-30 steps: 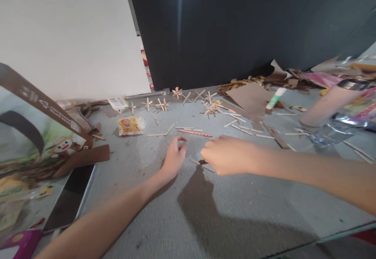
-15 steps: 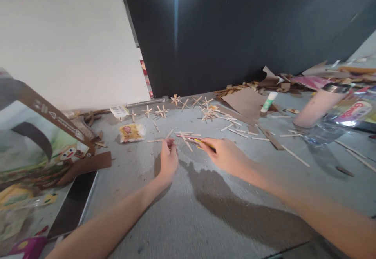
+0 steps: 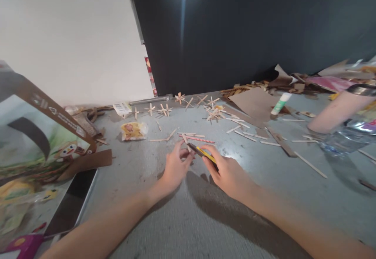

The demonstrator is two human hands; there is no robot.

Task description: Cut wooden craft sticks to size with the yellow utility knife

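My right hand (image 3: 230,171) grips a yellow and black box cutter (image 3: 205,155), its front end pointing up and left. That tip meets or passes close to a small wooden stick (image 3: 185,138), which my left hand (image 3: 175,165) pinches between thumb and fingers. The lower part of the stick is partly hidden by the fingers. Just beyond both hands, a red-and-white striped stick (image 3: 199,139) lies on the grey table (image 3: 152,227). Two pale sticks lie end to end at an angle (image 3: 161,140) left of it.
Several star-shaped stick pieces (image 3: 214,114) stand at the back. Loose sticks, a glue stick (image 3: 281,103), a pink tumbler (image 3: 337,110) and a plastic bottle (image 3: 342,139) are on the right. A small yellow packet (image 3: 133,131), a phone (image 3: 72,202) and a printed bag (image 3: 32,133) are on the left.
My left hand has moved right and now pinches a wooden stick. My right hand has lifted the box cutter off the striped stick and brought its tip to the left hand. The view has shifted slightly.
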